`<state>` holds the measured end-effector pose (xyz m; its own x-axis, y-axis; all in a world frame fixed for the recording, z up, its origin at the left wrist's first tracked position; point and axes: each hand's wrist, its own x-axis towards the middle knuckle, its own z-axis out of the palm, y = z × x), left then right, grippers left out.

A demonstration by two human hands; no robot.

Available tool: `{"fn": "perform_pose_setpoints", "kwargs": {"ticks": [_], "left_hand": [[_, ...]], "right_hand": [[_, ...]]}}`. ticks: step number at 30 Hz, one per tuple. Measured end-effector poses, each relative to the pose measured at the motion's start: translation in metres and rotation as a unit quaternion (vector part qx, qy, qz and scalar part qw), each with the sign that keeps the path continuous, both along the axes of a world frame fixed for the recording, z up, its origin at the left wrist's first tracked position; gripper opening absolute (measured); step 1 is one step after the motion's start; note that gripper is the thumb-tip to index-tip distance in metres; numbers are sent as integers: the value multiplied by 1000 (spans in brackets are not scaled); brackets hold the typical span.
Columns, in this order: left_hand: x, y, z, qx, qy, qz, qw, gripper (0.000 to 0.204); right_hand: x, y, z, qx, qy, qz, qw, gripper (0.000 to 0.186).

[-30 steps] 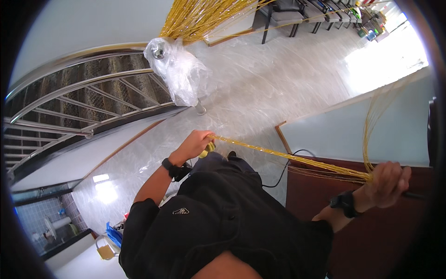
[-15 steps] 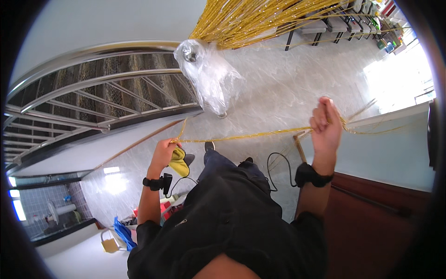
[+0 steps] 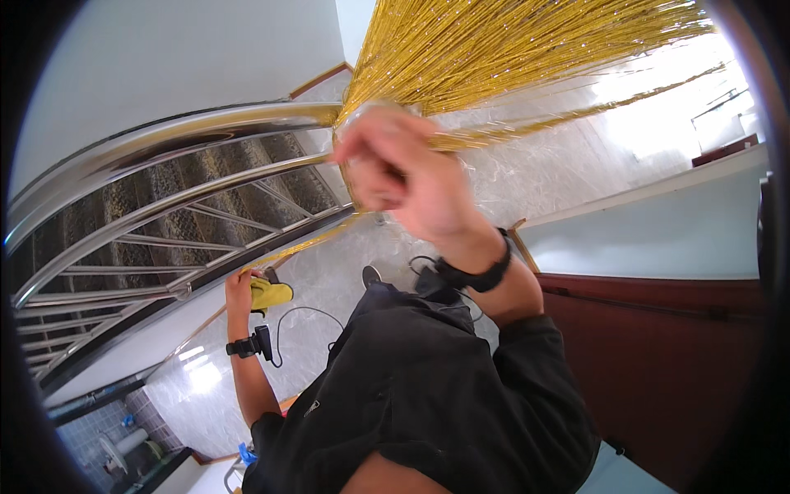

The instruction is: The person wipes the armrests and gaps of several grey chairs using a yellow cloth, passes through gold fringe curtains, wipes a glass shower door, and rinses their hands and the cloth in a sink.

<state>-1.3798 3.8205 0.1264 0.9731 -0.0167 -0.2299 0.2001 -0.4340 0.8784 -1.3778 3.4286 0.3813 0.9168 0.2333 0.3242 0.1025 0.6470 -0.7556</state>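
Note:
Gold tinsel strands (image 3: 510, 49) fan out in a thick bundle across the upper part of the view, gathered near the end of a metal handrail. My right hand (image 3: 407, 177) is raised in front of that gathered end. Its fingers look bent but are smeared by motion, and whether it grips any strand cannot be made out. Low at the left, my left hand (image 3: 239, 290) is closed on a thin length of gold tinsel (image 3: 313, 242), which runs up toward the bundle. Beside its fingers hangs a yellow cloth-like item (image 3: 271, 294) with dark parts.
A shiny stair railing (image 3: 206, 132) curves along the left above dark steps (image 3: 164, 193). At the right stand a low pale wall (image 3: 642, 235) and a dark red panel (image 3: 658, 362). Black cables (image 3: 309, 309) hang from the wrist bands. Grey marbled floor (image 3: 535, 169) lies below.
My right hand has swung left and up to the rail's end, off the stretched strands. My left hand has shifted left and slightly down. The bundle fills more of the view.

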Motion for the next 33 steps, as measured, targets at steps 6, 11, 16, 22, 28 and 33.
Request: {"fn": "perform_pose_setpoints", "kwargs": {"ticks": [6, 11, 16, 22, 28, 33], "left_hand": [[-1, 51, -75, 33, 45, 37, 998, 23], [-13, 40, -68, 67, 87, 15, 994, 23], [-38, 46, -81, 113, 37, 60, 991, 40], [-59, 33, -65, 93, 96, 57, 989, 42], [-73, 42, -81, 88, 126, 74, 985, 38], [-77, 35, -57, 103, 166, 96, 976, 36]], "right_hand": [[80, 104, -11, -54, 50, 75, 994, 31], [134, 159, -63, -37, 102, 82, 991, 34], [164, 188, -104, -78, 112, 62, 989, 30], [174, 178, -152, -125, 139, 127, 974, 29], [187, 154, -224, -187, 206, 154, 948, 30], [195, 126, -259, -176, 269, 94, 942, 29]]}}
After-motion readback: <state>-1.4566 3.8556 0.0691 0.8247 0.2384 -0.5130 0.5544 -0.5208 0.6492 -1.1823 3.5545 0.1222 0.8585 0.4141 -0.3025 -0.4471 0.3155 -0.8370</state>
